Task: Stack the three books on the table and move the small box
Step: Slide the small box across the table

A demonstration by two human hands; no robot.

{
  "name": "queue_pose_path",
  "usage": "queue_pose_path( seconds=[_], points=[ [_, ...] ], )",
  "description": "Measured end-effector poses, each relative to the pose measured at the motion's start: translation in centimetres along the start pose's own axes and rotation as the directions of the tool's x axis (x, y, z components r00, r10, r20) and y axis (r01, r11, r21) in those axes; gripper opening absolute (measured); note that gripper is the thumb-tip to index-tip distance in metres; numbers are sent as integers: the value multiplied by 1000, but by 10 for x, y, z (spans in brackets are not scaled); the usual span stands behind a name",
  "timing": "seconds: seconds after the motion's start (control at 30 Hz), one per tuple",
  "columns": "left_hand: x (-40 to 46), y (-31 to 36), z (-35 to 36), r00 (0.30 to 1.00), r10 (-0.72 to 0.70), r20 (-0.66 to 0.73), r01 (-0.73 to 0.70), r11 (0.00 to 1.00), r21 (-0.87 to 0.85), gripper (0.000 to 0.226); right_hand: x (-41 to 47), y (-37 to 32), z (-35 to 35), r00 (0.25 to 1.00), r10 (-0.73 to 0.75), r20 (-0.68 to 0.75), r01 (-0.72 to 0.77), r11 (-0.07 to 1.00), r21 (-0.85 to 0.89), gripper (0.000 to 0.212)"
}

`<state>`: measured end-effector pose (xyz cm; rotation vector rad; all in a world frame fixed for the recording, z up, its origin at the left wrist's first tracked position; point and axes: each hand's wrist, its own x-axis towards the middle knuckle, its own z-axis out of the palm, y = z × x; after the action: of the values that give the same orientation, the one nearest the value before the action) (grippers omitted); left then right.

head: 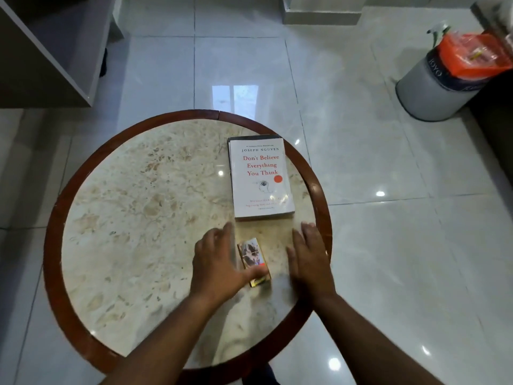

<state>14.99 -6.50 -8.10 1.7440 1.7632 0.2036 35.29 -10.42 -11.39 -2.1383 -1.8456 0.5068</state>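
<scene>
On the round marble-topped table (pixel 116 218) with its dark wooden rim, the books sit as a stack (pixel 261 179) on the far right part of the top, a darker cover peeking out at the far edge beneath the white top book; how many lie under it cannot be counted from here. The small box (pixel 254 261) lies just near of the stack, between the two hands. The left hand (pixel 219 262) is spread beside it, its thumb reaching over the box's near end, touching but not yet gripping, while the right hand (pixel 309 255) hovers flat with fingers released, close to the right rim and holding nothing. The likely risk is a loose one-thumb contact: the box could skid or flip on the slick stone, or get nudged into the stack and shift the books. The top cover reads "JOSEPH NGUYEN" and "Don't Believe Everything You Think"; the white bin (pixel 433 90) on the tiled floor, far right, shows letters like "JOYO".
</scene>
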Motion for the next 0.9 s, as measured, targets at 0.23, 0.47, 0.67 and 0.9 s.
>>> queue_pose_path(
  seconds=[0.23,0.47,0.67,0.9],
  points=[
    [-7,-6,4,981,173,89,-193,925,327,102,-28,3,19,992,-33,119,54,982,-182,74],
    [-4,-98,-61,984,137,118,-166,943,288,107,-53,-34,41,965,-104,239,169,947,-271,92],
    [31,-175,-139,994,1,107,-38,939,341,114,-44,-87,68,951,-132,281,208,943,-258,98],
    [51,-195,-159,996,-8,86,-25,926,377,112,-44,-96,71,957,-120,264,196,939,-281,101]
  ],
)
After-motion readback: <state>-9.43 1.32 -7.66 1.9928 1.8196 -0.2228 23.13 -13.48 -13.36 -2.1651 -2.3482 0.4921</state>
